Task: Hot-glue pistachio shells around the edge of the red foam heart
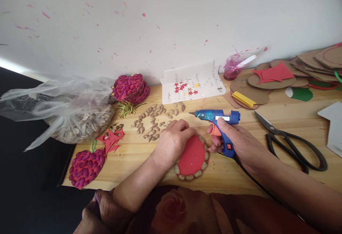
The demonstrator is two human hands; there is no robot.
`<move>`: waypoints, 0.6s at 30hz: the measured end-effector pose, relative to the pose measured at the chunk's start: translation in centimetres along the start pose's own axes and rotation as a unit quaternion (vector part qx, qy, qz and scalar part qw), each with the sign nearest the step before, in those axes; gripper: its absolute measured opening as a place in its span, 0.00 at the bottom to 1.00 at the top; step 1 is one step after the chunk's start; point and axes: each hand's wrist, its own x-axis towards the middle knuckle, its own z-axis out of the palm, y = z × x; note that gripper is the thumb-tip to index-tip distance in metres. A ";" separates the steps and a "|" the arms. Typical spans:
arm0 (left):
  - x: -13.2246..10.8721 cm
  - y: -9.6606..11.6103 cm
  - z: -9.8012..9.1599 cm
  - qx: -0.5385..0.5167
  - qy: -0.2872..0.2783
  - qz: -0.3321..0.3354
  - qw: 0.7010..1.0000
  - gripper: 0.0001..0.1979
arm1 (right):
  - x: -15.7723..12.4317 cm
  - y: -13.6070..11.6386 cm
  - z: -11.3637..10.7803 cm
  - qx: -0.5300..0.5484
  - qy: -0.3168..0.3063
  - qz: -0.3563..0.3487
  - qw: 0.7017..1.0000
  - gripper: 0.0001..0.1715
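Note:
A red disc [191,157] lies on the wooden table near its front edge, with peanut shells [198,173] along its rim. Over the disc's upper left part is my left hand [175,139], fingers bent and pressed together; whatever they hold is hidden beneath them. My right hand [235,138] grips a blue glue gun [217,115] by its handle, fingers at the orange trigger, its nozzle pointing left above the disc. Loose peanut shells [152,112] are scattered to the left of and behind my left hand.
Black scissors [291,141] lie at right. Farther back are cardboard pieces [267,81], a cup [231,68] and paper with small stars [171,77]. At left are a plastic bag of shells [85,123], stacked purple discs [130,88] and another purple disc [87,168]. A cord trails right.

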 end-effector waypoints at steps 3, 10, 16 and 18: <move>0.0 0.1 0.0 0.003 0.004 0.005 1.000 0.11 | 0.1 0.0 0.0 0.001 -0.001 -0.003 1.000 0.25; 0.1 0.3 -0.2 0.011 -0.011 0.001 1.000 0.10 | 0.1 0.0 0.1 0.008 -0.002 -0.001 1.000 0.25; 0.1 0.3 -0.1 0.026 -0.012 0.007 1.000 0.09 | 0.1 0.0 0.1 0.007 -0.004 -0.001 1.000 0.25; 0.0 0.3 -0.1 0.021 -0.019 0.008 1.000 0.09 | 0.1 0.0 0.0 0.013 -0.004 0.002 1.000 0.25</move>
